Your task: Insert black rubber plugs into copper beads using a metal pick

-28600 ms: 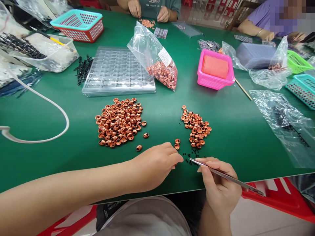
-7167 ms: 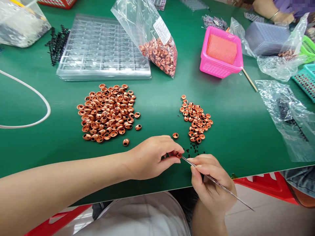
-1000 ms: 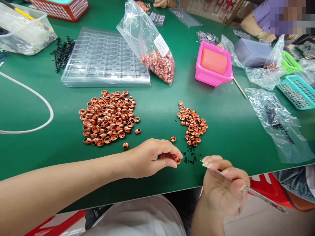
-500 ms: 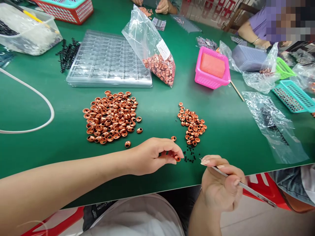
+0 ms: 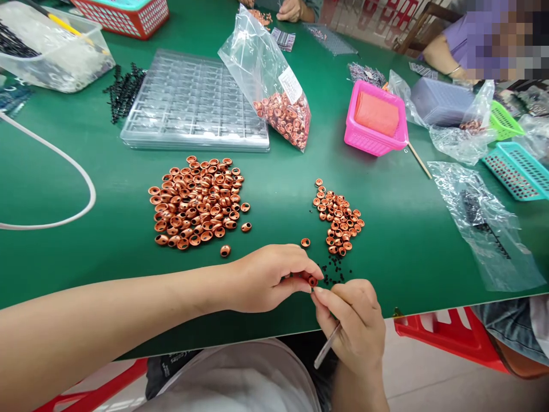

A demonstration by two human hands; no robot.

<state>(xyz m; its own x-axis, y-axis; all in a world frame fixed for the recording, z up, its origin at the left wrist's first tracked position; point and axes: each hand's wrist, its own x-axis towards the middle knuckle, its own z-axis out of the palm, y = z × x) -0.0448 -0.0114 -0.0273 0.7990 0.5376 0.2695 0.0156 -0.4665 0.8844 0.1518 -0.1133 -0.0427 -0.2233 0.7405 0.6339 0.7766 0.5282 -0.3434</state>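
Note:
My left hand pinches a small copper-coloured cup-shaped piece with a hole, between thumb and fingertips. Close against it, my right hand grips slim silver tweezers; their tips are hidden by my fingers at the copper piece. Just beyond the fingertips lie tiny black bits, scattered on the green table. A small pile of copper pieces sits behind those bits. One loose copper piece rests above my left hand, and a bigger pile spreads farther left.
Behind the big pile are stacked clear plastic trays and a bag of copper pieces. A pink basket and a flat plastic bag lie to the right. Another person's hand shows at the far side.
My right hand has moved left with the tweezers, from beside the black bits to the copper piece in my left hand. The left hand keeps its pinch; the view has shifted slightly.

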